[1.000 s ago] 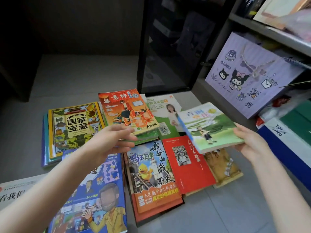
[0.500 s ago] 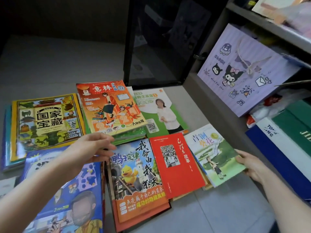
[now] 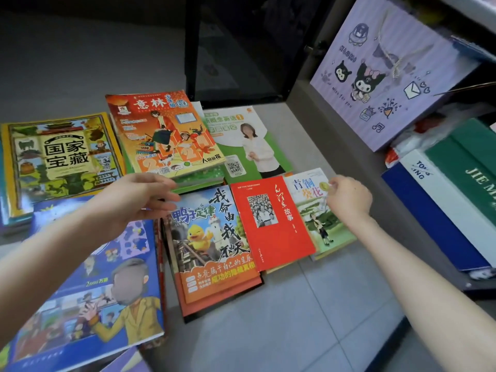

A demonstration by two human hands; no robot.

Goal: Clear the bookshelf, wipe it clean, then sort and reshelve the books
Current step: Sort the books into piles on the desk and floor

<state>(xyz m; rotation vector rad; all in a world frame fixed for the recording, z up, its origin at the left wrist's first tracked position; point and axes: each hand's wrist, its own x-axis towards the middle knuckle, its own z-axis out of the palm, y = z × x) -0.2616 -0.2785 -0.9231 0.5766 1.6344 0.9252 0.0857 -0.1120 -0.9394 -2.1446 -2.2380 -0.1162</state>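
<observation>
While green book (image 3: 323, 229) lies flat lengthwise away, left hand (image 3: 134, 204) grip apart, right hand (image 3: 350, 201) grip unclear

the grey tile floor (image 3: 322, 318) holds flat piles of books, side by side. a yellow book (image 3: 61, 159) tops one pile, a red book (image 3: 271, 224) another.

Left hand (image 3: 134, 196): forearm extends from lower left; fingers straight, relaxed, pointing right. Right hand (image 3: 350, 201): forearm extends from lower right; knuckles up, fingers bent downward; grip state not discernible.
</observation>
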